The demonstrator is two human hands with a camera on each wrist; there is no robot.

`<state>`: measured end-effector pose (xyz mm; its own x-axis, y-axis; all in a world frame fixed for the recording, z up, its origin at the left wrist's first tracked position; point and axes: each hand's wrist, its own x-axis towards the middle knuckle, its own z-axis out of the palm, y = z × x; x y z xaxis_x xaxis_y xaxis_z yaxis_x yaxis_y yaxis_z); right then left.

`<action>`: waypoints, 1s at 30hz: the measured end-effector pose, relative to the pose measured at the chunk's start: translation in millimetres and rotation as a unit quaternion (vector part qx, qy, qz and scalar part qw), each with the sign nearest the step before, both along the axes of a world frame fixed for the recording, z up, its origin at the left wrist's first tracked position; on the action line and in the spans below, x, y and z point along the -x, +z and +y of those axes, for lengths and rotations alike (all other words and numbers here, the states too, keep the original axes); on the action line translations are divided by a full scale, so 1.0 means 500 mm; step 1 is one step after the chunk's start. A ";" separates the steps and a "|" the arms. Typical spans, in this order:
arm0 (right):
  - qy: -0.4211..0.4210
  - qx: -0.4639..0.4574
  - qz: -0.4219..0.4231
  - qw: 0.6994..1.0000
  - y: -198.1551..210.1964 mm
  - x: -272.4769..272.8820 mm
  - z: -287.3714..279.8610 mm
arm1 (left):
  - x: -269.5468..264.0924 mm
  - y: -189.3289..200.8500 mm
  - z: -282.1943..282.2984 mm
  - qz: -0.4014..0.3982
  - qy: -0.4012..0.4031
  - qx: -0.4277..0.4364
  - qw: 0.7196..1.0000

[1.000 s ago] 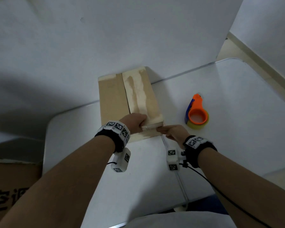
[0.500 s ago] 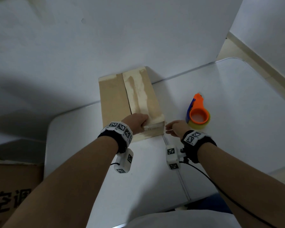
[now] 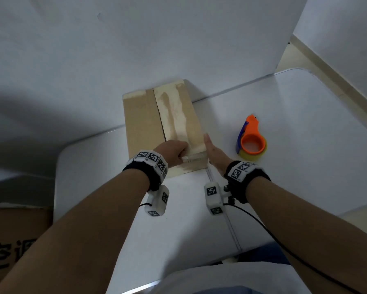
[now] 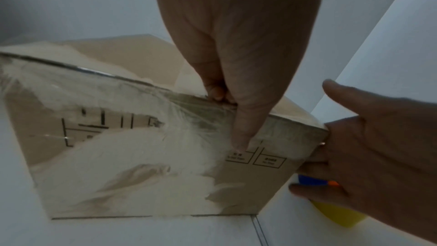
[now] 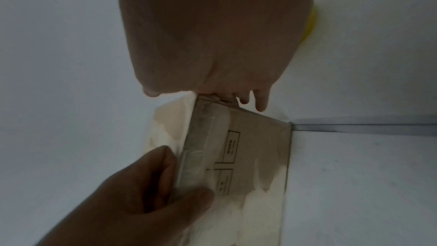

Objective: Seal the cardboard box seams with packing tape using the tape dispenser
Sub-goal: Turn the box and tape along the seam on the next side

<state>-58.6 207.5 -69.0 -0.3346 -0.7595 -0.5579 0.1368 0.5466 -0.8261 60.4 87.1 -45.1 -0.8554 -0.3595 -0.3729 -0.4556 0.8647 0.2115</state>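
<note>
The cardboard box [image 3: 144, 124] lies on the white table [image 3: 305, 134], its top seam running away from me and its right flap glossy with old tape. My left hand [image 3: 174, 151] grips the near top edge, fingers curled over the top and thumb [image 4: 238, 137] pressed on the front face [image 4: 118, 156]. My right hand [image 3: 214, 151] lies flat with straight fingers against the box's right side at the near corner [image 5: 255, 156]. The orange tape dispenser [image 3: 251, 141] with its yellow roll stands untouched on the table to the right of that hand.
A white wall rises directly behind the box. A large brown carton [image 3: 8, 240] with printed characters stands off the table at lower left. A seam [image 3: 227, 215] crosses the table toward me. A black cable [image 3: 263, 225] trails from my right wrist.
My right hand has left the box's near right corner, straightened its fingers and moved forward along the right side. My left hand has kept its grip on the near edge.
</note>
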 end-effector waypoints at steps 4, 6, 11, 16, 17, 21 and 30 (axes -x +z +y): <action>-0.025 -0.108 -0.027 0.993 -0.037 0.014 0.029 | -0.004 -0.007 -0.002 0.006 0.006 0.002 1.000; -0.102 -0.077 -0.041 0.991 -0.048 0.024 0.047 | -0.004 -0.011 -0.006 0.007 0.005 -0.001 1.000; -0.086 0.050 -0.058 0.993 -0.012 -0.006 0.037 | -0.004 -0.012 -0.010 0.010 0.001 -0.007 1.000; 0.005 -0.044 -0.038 0.998 -0.036 -0.025 0.046 | -0.004 -0.012 -0.005 0.009 0.006 -0.004 1.000; 0.010 -0.056 -0.036 0.998 -0.045 -0.022 0.053 | -0.004 -0.012 -0.004 0.011 0.006 -0.002 1.000; -0.032 0.012 0.031 0.999 -0.043 -0.011 0.050 | -0.005 -0.010 -0.002 0.012 0.011 0.002 1.000; 0.015 -0.001 0.221 0.975 -0.033 -0.013 -0.025 | -0.003 -0.009 0.000 0.002 0.000 0.022 1.000</action>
<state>-51.9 194.8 -85.5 -0.5201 -0.7719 -0.3655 -0.2477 0.5459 -0.8004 62.0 86.9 -49.6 -0.8567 -0.3759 -0.3533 -0.4555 0.8727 0.1760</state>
